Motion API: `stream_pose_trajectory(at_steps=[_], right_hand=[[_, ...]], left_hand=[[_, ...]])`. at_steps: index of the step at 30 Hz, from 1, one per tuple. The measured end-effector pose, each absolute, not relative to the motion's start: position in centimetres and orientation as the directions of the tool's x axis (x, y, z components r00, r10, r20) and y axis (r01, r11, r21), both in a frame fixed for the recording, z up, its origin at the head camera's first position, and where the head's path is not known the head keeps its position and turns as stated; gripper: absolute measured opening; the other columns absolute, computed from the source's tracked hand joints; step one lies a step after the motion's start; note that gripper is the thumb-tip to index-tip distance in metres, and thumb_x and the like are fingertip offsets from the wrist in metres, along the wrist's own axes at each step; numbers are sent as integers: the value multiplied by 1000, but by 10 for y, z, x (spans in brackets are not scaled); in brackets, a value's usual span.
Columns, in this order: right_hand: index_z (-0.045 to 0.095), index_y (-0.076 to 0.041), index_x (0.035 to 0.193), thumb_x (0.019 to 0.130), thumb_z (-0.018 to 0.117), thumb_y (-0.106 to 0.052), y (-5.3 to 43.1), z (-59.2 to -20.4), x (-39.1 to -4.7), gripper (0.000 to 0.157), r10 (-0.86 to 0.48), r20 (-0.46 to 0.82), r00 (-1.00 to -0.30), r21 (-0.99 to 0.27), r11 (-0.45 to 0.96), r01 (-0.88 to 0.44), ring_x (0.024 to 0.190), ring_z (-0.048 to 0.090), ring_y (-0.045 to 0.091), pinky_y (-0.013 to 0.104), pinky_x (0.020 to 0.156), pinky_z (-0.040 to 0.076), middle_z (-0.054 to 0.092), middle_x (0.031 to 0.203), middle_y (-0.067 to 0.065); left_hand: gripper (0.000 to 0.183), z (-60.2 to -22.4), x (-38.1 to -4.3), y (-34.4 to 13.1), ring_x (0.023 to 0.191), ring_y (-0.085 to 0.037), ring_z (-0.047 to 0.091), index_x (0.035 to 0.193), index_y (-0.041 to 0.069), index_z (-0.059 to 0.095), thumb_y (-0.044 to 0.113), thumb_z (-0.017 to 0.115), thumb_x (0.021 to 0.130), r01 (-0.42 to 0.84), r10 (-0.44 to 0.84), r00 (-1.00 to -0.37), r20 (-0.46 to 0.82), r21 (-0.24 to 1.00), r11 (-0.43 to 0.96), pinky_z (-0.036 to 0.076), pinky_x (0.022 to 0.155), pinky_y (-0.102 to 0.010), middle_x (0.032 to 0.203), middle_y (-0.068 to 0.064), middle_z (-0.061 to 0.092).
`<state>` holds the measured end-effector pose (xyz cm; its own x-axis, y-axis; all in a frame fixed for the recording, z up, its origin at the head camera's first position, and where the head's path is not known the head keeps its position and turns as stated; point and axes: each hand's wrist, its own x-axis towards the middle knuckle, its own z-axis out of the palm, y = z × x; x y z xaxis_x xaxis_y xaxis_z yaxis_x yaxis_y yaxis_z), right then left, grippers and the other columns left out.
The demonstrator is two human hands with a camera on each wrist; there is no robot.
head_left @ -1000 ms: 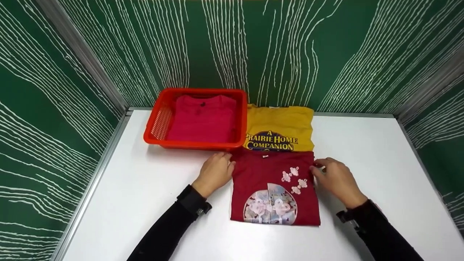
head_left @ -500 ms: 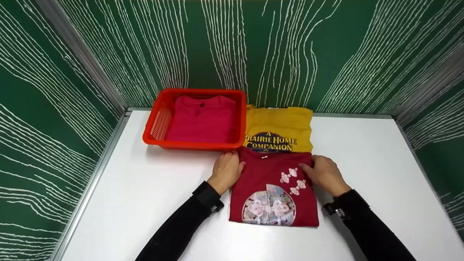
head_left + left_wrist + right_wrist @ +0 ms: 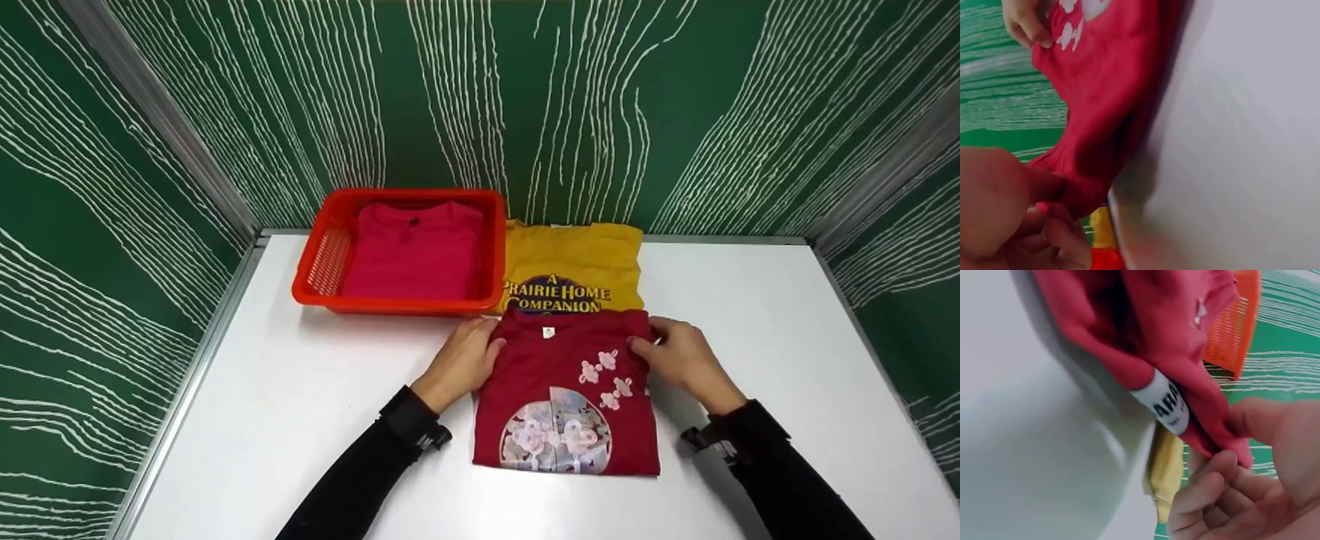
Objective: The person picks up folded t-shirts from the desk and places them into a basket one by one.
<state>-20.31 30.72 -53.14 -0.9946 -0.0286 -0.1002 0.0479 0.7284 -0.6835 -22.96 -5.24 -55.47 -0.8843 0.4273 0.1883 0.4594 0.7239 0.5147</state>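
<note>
A folded dark red T-shirt [image 3: 562,375] with a round floral print and pale pink flower shapes lies in front of me, its far edge raised in the wrist views. My left hand [image 3: 463,360] pinches its far left corner between thumb and fingers. At the far right corner, my right hand [image 3: 682,360] pinches the cloth the same way. In the right wrist view, a white patch [image 3: 1165,405] with dark letters shows on the shirt's side, below the pinching fingers. Beyond the red shirt lies a folded yellow T-shirt [image 3: 577,255] with printed lettering; its near edge is covered.
A red plastic basket [image 3: 405,306] stands at the back left, holding a folded pink shirt [image 3: 416,259]. It overlaps the yellow shirt's left edge in the head view. Green walls [image 3: 585,112] with white lines enclose the white table [image 3: 300,390] at the back and sides.
Both hands have closed in on the red shirt's far corners and now pinch them. The shirt's far edge has lifted slightly, with its collar tag showing more. The basket and yellow shirt stay put.
</note>
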Motion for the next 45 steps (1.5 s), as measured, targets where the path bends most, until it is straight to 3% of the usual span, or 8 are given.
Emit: stream_pose_trajectory(at_steps=[6,11,18,23,27,32,37,45], right_hand=[[72,1,136,105,73,-31,309,-510,-199,45,-73,-163,-984,-696,716,62,86,64,20,27,68,54,77,102,13],[75,-7,122,103,73,-28,313,-491,-201,28,-119,-134,-984,-694,720,7,87,62,21,28,72,51,73,97,8],[78,-12,120,105,75,-31,311,-467,-206,25,-197,-58,-979,-711,696,-98,84,62,17,27,71,50,74,95,5],[80,-17,110,105,76,-41,303,-453,-208,25,-228,14,-974,-717,676,-168,79,63,16,27,68,51,74,88,2],[81,-16,107,104,79,-32,297,-441,-208,16,-228,112,-967,-706,667,-239,76,62,14,24,64,50,74,86,0],[82,-18,105,102,81,-22,289,-424,-209,5,-227,233,-945,-685,651,-326,74,62,12,21,61,49,75,84,-3],[83,-16,106,100,83,-16,276,-411,-215,7,-283,363,-888,-635,622,-458,78,63,7,15,64,50,77,90,-4],[82,-9,111,99,84,-11,242,-395,-226,13,-338,444,-830,-570,608,-553,88,61,8,13,75,49,79,100,1]], left_hand=[[26,-539,-224,-58,121,-32,74,130,4,71,20,62,111,475,467,-868,166,550,687,58,111,-46,125,-13,76],[30,-523,-226,-66,105,-25,74,128,6,73,19,67,102,406,401,-900,174,669,623,62,98,-42,122,-10,78],[38,-500,-234,-82,114,-17,74,134,12,76,17,67,98,421,402,-890,213,719,553,61,101,-36,124,-4,80],[19,-481,-233,-93,89,-16,64,115,14,73,16,69,96,425,400,-887,232,749,508,54,77,-30,99,0,72],[20,-465,-232,-103,83,-16,59,115,12,71,14,71,95,425,390,-886,250,773,470,48,70,-27,95,-1,69],[26,-446,-232,-120,87,-17,60,120,13,77,10,72,95,470,388,-869,308,758,452,49,73,-27,101,-2,72],[16,-433,-233,-140,87,-15,59,108,14,76,9,70,94,495,365,-863,348,727,476,49,73,-27,96,0,67],[14,-410,-235,-180,85,-16,63,115,13,80,17,80,101,483,265,-876,403,717,503,52,73,-25,96,-3,73]])
